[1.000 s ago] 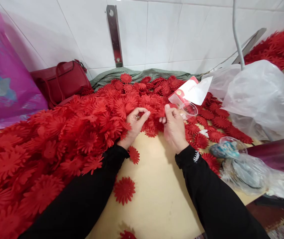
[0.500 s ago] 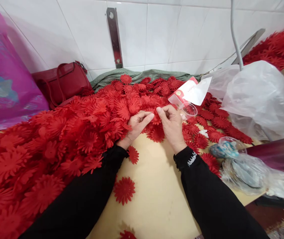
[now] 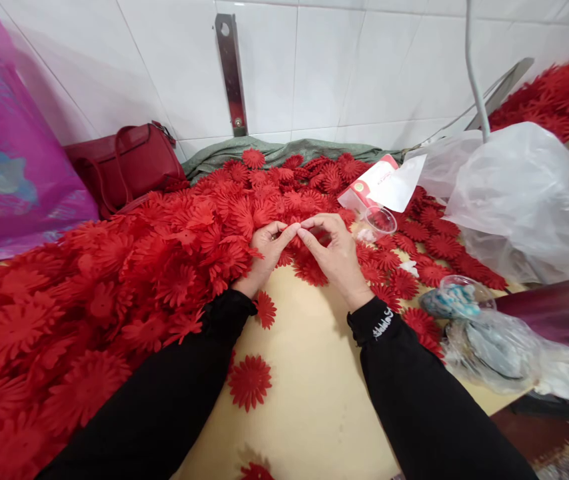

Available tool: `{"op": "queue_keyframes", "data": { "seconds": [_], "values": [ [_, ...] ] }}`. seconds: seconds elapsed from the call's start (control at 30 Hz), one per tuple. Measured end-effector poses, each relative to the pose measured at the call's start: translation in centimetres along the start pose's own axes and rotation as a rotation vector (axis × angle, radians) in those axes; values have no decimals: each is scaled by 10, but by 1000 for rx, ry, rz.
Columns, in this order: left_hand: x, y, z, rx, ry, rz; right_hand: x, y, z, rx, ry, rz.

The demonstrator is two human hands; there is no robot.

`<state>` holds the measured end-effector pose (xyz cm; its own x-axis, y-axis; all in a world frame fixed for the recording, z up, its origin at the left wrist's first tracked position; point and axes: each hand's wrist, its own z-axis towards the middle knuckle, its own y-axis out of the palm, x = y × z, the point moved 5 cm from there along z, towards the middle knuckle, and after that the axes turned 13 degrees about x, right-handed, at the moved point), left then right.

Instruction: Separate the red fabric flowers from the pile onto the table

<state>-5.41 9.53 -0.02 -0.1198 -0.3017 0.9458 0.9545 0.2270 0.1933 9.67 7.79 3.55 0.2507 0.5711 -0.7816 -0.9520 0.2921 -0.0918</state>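
Note:
My left hand (image 3: 266,252) and my right hand (image 3: 335,255) meet at the fingertips over the table's far part. Both are closed in a pinch, thumb against finger. Whatever is between the fingertips is too small or too hidden to name; red petals show right behind them. A big heap of red fabric flower pieces (image 3: 174,233) spreads from the left side to the back, touching my left hand and wrist. One single red flower piece (image 3: 249,383) lies flat on the cream table (image 3: 309,373) between my forearms.
Behind my right hand are a red-and-white packet (image 3: 372,181) and a clear plastic cup (image 3: 380,221). Clear plastic bags (image 3: 519,193) and a tub with blue-white stuff (image 3: 457,299) sit right. A red handbag (image 3: 134,167) and purple bag (image 3: 19,147) stand left.
My right hand has moved left and its fingertips now touch those of my left hand, where a small gap was before. My left hand has shifted slightly left.

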Motion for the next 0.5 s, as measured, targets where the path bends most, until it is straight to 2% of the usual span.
{"op": "queue_keyframes", "data": {
  "seconds": [0.17, 0.33, 0.4, 0.5],
  "values": [
    [0, 2, 0, -11, -10, -11, 7, 3, -1, -62, 67, 84],
    [3, 5, -2, -5, -14, -5, 15, 8, -5, -48, 165, 147],
    [3, 6, -3, -18, -21, -14, 22, 8, -6, 1, 218, 180],
    [4, 6, -5, -17, -40, -22, 37, -4, 0, 166, 332, 246]
  ]
}}
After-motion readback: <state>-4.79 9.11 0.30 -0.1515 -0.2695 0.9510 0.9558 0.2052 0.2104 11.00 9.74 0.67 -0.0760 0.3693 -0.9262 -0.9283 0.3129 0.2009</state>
